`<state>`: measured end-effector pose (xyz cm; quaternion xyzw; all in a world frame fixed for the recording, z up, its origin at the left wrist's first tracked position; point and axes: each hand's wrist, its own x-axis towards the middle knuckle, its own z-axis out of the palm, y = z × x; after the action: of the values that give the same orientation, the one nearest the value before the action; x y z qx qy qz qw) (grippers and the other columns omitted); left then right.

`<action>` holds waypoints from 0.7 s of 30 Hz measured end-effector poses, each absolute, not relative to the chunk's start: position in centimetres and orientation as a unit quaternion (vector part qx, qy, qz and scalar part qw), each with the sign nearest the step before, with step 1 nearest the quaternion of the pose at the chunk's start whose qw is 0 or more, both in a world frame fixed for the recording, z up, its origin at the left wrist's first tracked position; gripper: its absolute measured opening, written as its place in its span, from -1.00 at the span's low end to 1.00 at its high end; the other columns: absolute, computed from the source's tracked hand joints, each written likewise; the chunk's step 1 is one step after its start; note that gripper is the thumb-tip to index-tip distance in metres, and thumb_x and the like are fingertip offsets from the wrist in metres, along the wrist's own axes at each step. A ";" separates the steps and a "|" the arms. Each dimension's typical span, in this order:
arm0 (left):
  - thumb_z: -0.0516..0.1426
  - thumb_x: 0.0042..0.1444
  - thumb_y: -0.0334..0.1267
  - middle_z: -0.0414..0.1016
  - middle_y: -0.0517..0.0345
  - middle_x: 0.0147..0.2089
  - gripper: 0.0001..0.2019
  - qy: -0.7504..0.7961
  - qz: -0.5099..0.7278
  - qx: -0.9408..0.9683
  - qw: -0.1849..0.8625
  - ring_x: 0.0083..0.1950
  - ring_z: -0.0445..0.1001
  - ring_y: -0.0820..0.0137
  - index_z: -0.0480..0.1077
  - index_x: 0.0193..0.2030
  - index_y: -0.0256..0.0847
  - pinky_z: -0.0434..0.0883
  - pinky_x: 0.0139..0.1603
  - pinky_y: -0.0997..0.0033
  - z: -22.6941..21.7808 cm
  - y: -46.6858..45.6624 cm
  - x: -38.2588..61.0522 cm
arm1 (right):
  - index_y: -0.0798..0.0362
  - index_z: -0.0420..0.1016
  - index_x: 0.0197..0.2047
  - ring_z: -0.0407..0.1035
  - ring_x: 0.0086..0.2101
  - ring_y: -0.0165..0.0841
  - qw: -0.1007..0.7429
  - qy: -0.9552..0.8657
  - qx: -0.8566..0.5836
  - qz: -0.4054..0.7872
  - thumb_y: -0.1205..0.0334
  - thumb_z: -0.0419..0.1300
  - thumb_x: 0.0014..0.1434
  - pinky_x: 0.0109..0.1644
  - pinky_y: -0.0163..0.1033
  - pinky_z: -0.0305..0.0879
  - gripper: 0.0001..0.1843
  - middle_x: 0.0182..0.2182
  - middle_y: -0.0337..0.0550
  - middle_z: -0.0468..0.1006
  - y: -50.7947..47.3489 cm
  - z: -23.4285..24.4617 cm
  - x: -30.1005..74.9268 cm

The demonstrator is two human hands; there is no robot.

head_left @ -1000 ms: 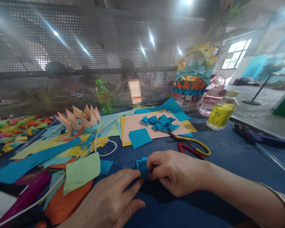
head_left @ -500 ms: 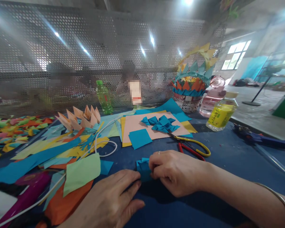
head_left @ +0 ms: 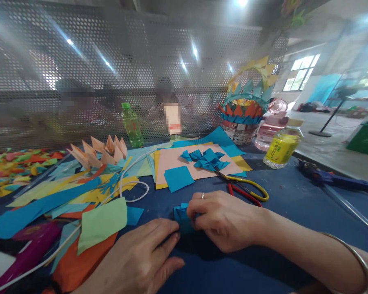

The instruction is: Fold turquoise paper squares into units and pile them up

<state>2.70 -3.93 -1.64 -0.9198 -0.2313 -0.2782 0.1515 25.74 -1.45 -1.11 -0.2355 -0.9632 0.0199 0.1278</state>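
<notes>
A small piece of folded blue paper (head_left: 184,226) lies on the dark blue tabletop between my two hands. My right hand (head_left: 222,220) has its fingers curled and closed on the paper's right side, and a ring shows on one finger. My left hand (head_left: 147,253) lies flat with its fingers stretched out, fingertips against the paper's left edge and thumb apart. Part of the paper is hidden under my right fingers. Just beyond sit a blue paper square (head_left: 179,179) and several folded blue paper shapes (head_left: 210,158) on a pink sheet (head_left: 168,160).
Scissors (head_left: 249,188) with red and yellow handles lie past my right hand. On the left are paper scraps, a white cord (head_left: 141,200) and a purple glue gun (head_left: 33,249). Bottles (head_left: 282,147), pliers (head_left: 333,179) and a paper basket (head_left: 242,122) stand or lie right, before a perforated panel.
My right fingers have shifted slightly left over the folded blue paper, covering more of it. My left hand stays nearly still. The whole view has slid a little.
</notes>
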 end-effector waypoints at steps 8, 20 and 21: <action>-0.12 0.40 -0.08 0.64 0.11 -0.24 -0.51 -0.223 -0.280 -0.924 0.136 -0.27 0.61 0.36 0.59 -0.25 -0.19 0.54 -0.30 0.52 -1.5 -3.7 2.7 | 0.14 0.48 -0.10 0.34 -0.11 -0.30 0.210 -0.944 -0.244 0.071 0.62 0.05 -0.01 0.04 -0.16 0.31 -0.57 -0.07 0.00 0.45 -0.2 -1.8 26.2; -0.10 0.39 -0.12 0.56 0.02 0.01 -0.61 -0.231 -0.224 -0.934 0.157 -0.01 0.54 0.32 0.46 0.03 -0.29 0.49 0.00 0.45 -2.6 -3.5 1.6 | 0.12 0.46 -0.27 0.36 -0.28 -0.37 0.185 -0.925 -0.298 0.144 0.55 0.16 0.07 -0.15 -0.30 0.26 -0.81 -0.36 -0.17 0.52 -0.5 -1.2 26.0; -0.09 0.39 -0.12 0.54 0.02 0.05 -0.61 -0.231 -0.214 -0.936 0.160 0.02 0.53 0.32 0.43 0.08 -0.29 0.48 0.03 0.45 -2.7 -3.5 1.5 | 0.12 0.46 -0.26 0.37 -0.28 -0.38 0.190 -0.923 -0.296 0.154 0.56 0.16 0.06 -0.15 -0.31 0.26 -0.80 -0.35 -0.17 0.53 -0.6 -1.3 25.9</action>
<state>1.52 -3.51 -2.69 -0.9357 -0.2305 -0.2143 0.1596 25.91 -0.62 -1.34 -0.2955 -0.9234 0.1540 0.1904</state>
